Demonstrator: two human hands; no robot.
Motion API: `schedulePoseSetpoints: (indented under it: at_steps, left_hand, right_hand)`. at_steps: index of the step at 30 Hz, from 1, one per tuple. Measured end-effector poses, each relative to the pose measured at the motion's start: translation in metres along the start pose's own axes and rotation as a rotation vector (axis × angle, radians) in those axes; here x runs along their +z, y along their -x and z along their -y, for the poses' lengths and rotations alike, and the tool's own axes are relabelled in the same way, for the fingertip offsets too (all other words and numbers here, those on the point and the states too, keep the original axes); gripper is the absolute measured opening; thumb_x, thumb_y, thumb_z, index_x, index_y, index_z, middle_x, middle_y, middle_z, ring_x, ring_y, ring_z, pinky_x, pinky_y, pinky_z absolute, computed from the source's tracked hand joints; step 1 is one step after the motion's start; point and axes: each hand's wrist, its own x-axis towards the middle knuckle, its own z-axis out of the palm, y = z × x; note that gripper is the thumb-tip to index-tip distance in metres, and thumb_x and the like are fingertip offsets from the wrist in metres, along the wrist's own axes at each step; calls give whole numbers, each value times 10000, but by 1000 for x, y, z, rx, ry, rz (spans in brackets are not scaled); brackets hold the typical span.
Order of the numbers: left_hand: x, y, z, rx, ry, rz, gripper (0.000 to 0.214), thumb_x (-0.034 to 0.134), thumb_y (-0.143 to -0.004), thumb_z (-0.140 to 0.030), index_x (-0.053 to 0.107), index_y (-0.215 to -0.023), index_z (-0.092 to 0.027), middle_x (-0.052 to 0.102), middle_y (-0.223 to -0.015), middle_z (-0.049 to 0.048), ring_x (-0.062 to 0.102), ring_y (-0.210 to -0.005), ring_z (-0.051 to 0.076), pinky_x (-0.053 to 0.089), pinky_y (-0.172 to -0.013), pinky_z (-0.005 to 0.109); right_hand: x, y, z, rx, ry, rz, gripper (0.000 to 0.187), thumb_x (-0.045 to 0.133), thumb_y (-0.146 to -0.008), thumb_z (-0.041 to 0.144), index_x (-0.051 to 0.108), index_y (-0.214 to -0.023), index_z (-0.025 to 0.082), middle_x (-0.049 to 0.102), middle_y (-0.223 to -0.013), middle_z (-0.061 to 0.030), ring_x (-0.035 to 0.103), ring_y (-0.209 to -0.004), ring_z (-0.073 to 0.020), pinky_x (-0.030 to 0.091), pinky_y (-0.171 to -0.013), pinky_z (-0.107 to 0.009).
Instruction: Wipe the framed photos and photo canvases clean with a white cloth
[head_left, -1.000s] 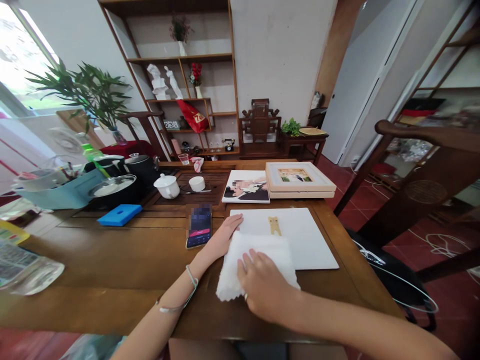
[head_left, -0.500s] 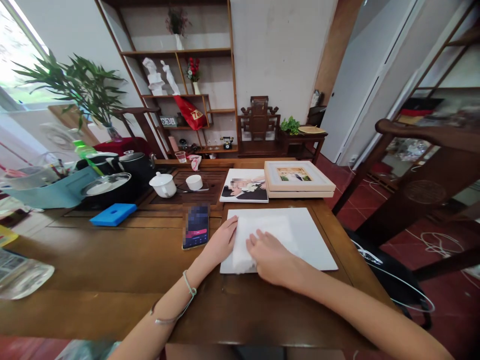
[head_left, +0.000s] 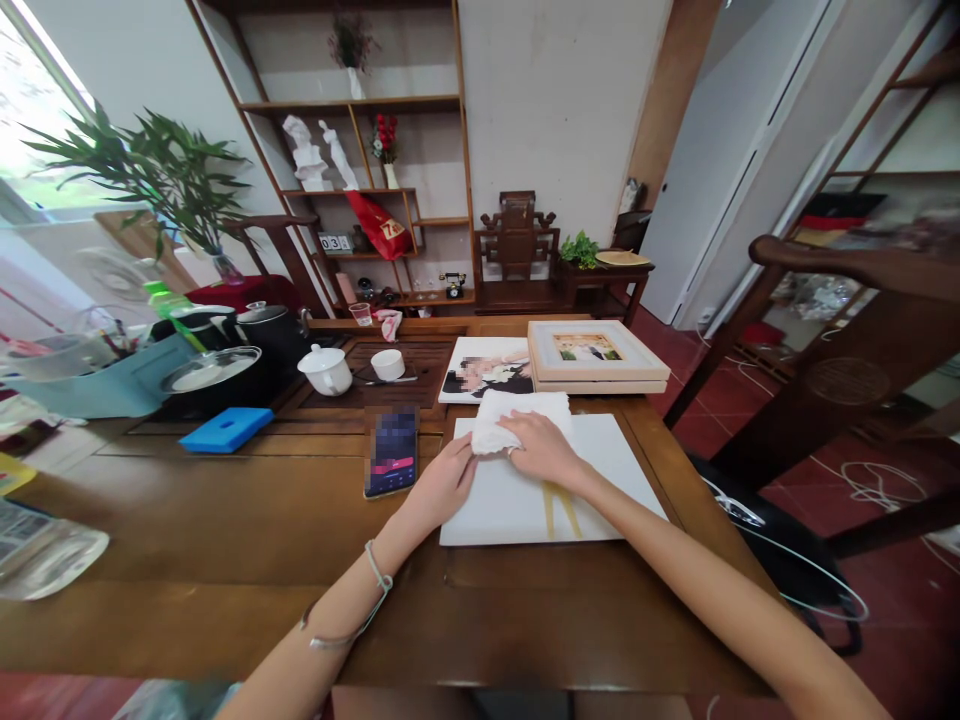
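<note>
A white board [head_left: 600,480] lies flat on the wooden table [head_left: 225,540], with a small tan mark [head_left: 559,510] near its front edge. My right hand [head_left: 544,448] presses a white cloth [head_left: 517,412] onto the board's far edge, fingers lying flat on the cloth. My left hand [head_left: 442,485] rests flat on the board's left edge, fingers stretched out, holding nothing. A phone [head_left: 391,452] lies just left of that hand.
Behind the board lie a photo print [head_left: 480,375] and a stacked picture frame [head_left: 596,355]. A tea tray with a white teapot [head_left: 326,370] and cup [head_left: 388,364], a blue sponge [head_left: 225,428] and kettles sit to the left. A wooden chair [head_left: 847,340] stands at the right.
My right hand has slid the white cloth from the board's near edge across to its far edge, uncovering the tan mark. My left hand has stayed on the board's left edge.
</note>
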Motion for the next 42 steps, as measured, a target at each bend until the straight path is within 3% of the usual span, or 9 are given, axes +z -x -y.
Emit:
schedulePoseSetpoints:
  at_steps: [4,9,17,22,25,29,32,38,42]
  left_hand:
    - [-2,0,-4,-37,-13,-4,313,418,-925,-141,588,-1188,-128,626,-1203,163,602,-1133,280,503,-983,451]
    - [-2,0,-2,1,3,-19,318,414,-928,-140,588,-1195,-133,613,-1247,163,584,-1178,280,488,-1007,460]
    - [0,2,5,-9,-32,-8,356,420,-939,-197,585,-1246,-121,586,-1334,147,526,-1279,257,442,-1081,445]
    - [2,2,6,-23,-47,2,369,412,-937,-202,588,-1248,-108,580,-1342,156,520,-1285,267,437,-1085,467]
    - [2,2,5,-30,-47,-3,368,416,-936,-204,590,-1250,-123,583,-1342,145,532,-1273,265,442,-1082,467]
    - [0,2,6,-32,-37,24,392,402,-921,-162,578,-1266,-98,571,-1352,159,510,-1295,261,424,-1101,456]
    - [-1,2,6,-27,-34,41,414,395,-901,-122,570,-1274,-86,555,-1369,165,500,-1304,259,412,-1112,455]
    - [0,1,7,-33,-24,18,370,414,-944,-222,591,-1248,-107,577,-1348,150,519,-1286,262,429,-1094,466]
    - [1,1,8,-36,-23,8,368,420,-940,-229,596,-1243,-116,580,-1346,146,529,-1276,264,435,-1088,467]
  right_hand:
    - [11,-9,13,-53,-46,-36,530,460,-847,185,501,-1374,155,514,-1423,-84,400,-1347,-241,246,-1121,-412]
    - [0,-12,14,-93,-23,34,482,435,-833,120,564,-1294,176,571,-1367,-71,509,-1244,-209,357,-1026,-333]
    - [-50,14,-29,194,200,172,312,450,-772,51,676,-981,96,703,-994,-214,679,-909,-332,481,-741,-392]
    - [-36,53,-44,258,272,88,459,402,-784,22,597,-1197,74,642,-1193,-227,555,-1194,-331,439,-936,-458]
    - [-11,80,-29,78,265,20,608,426,-744,16,490,-1347,68,497,-1410,-196,340,-1384,-295,308,-1102,-482]
    - [9,103,-1,-421,186,41,632,456,-711,36,492,-1343,27,492,-1413,-200,284,-1405,-325,251,-1146,-503]
    - [10,101,0,-548,117,52,663,451,-714,38,470,-1376,71,483,-1437,-155,269,-1417,-281,246,-1157,-484]
    - [0,81,-48,-89,225,-41,698,398,-695,-29,489,-1372,116,471,-1455,-112,304,-1406,-263,269,-1140,-506]
    - [-8,84,-43,122,356,-35,586,404,-744,-12,532,-1312,56,539,-1370,-193,441,-1311,-328,400,-1040,-502]
